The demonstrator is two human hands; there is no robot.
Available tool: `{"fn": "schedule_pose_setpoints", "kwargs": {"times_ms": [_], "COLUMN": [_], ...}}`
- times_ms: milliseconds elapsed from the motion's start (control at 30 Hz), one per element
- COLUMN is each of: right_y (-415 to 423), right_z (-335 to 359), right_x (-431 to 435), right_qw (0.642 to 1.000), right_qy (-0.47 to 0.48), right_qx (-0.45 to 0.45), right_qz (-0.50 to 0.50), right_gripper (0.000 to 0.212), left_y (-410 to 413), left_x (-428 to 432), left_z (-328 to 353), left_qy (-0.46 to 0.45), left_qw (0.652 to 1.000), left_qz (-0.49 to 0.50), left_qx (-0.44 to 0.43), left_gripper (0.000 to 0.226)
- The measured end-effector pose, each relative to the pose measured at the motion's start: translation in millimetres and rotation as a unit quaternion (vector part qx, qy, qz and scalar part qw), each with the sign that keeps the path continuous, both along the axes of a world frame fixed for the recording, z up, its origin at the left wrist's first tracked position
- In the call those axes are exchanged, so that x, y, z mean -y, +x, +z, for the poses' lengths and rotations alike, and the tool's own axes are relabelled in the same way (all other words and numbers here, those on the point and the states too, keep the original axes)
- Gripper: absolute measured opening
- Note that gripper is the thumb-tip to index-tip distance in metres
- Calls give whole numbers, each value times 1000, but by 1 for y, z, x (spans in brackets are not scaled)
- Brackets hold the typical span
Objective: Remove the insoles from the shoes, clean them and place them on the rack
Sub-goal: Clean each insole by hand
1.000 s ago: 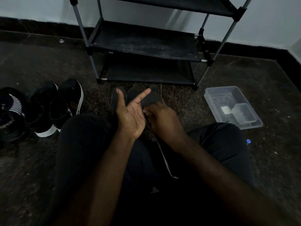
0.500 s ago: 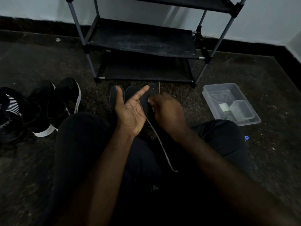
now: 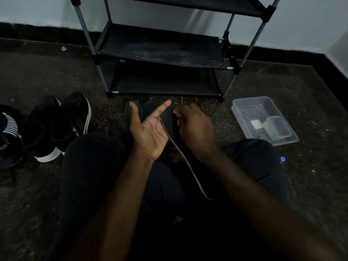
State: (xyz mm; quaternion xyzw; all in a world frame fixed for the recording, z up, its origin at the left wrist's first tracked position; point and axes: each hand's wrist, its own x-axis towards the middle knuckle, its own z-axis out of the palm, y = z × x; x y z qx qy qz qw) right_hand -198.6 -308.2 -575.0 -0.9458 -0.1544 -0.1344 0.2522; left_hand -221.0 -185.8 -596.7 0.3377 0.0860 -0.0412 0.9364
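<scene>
the right hand [image 3: 194, 129] pinches the toe end of a black insole [image 3: 169, 127] held edge-on over the lap, the left hand [image 3: 148, 132] spread empty beside it, two more insoles [image 3: 149, 109] lying on the floor [image 3: 282, 87] just before the shoe rack [image 3: 160, 51], sneakers [image 3: 62, 125] to the left and a clear plastic tub [image 3: 240, 117] to the right.

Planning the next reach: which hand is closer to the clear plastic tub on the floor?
Right. The right hand, pinching an insole, is left of the tub; the left hand is farther left, beyond the insole.
</scene>
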Motion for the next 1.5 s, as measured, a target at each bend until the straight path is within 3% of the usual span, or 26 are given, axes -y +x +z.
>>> {"fn": "schedule_pose_setpoints", "kwargs": {"times_ms": [67,233,500,733,933,1167,1267,1367,1500], "right_y": [2,-30,10,-24,16,-19,-3,10,-10], "right_z": [1,-11,1,-17,-1,-11,-2,6,-3], "right_x": [-3,-8,-3,-12,-1,-14,-8,-5,-15], "right_qw": [1000,991,993,993,997,993,998,999,998], "right_qy": [-10,-49,110,55,77,32,45,34,5], "right_qx": [2,-31,-33,-45,-9,-34,-27,-24,-48], "right_qz": [-1,120,7,99,-12,107,35,-29,48], "right_gripper": [19,19,25,13,16,13,19,21,12], "left_y": [-1,-2,-1,1,-1,0,0,-2,-5], "left_x": [-1,-5,1,-3,5,-1,3,7,0], "left_z": [0,-1,5,-5,1,-5,0,6,4], "left_qy": [-7,35,3,62,-10,28,32,6,34], "left_qw": [1000,999,1000,998,1000,999,999,1000,998], "left_qz": [1,27,-13,27,-4,35,13,4,38], "left_qx": [5,-13,8,-15,-7,-29,-21,-9,-38], "left_gripper": [103,102,104,104,104,96,83,86,88]}}
